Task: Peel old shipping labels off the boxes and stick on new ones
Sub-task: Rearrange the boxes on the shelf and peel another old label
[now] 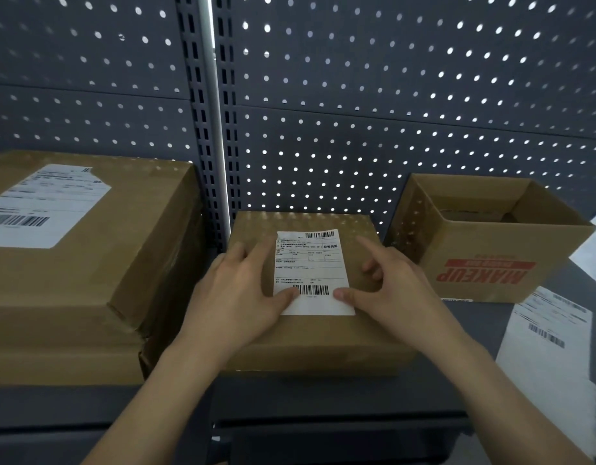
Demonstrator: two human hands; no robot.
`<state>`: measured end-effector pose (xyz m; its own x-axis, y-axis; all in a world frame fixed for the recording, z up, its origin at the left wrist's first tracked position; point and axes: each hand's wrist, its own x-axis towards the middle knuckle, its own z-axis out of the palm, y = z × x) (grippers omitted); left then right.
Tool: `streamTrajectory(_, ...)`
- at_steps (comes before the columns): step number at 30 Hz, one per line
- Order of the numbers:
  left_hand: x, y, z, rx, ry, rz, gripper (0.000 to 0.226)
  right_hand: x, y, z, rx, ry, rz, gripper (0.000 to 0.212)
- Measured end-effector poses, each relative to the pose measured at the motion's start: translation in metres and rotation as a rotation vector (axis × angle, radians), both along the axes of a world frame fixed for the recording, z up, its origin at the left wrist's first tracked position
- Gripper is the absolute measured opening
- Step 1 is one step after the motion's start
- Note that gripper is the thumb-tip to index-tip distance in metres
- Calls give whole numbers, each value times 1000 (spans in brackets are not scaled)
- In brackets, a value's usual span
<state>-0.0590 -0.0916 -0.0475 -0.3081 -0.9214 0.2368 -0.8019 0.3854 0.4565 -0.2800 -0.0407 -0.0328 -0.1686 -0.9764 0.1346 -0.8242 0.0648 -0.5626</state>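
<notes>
A small closed cardboard box [316,340] sits in the middle of the dark shelf. A white shipping label [311,263] with two barcodes lies flat on its top. My left hand [243,290] rests on the box at the label's left edge, its thumb on the lower left corner. My right hand [390,286] is on the label's right side, thumb pressing the lower right corner, index finger stretched toward the label's upper right. Neither hand grips anything.
A large closed box [129,263] with its own white label [45,206] stands at the left. An open box printed MAKEUP [491,243] stands at the right. Sheets of labels [551,344] lie on the shelf at the far right. A perforated panel [357,112] forms the back.
</notes>
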Motion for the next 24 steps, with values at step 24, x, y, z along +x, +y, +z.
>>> streamTrajectory(24,-26,-81,9,88,-119,93,79,-19,-95,1,-11,100,21,53)
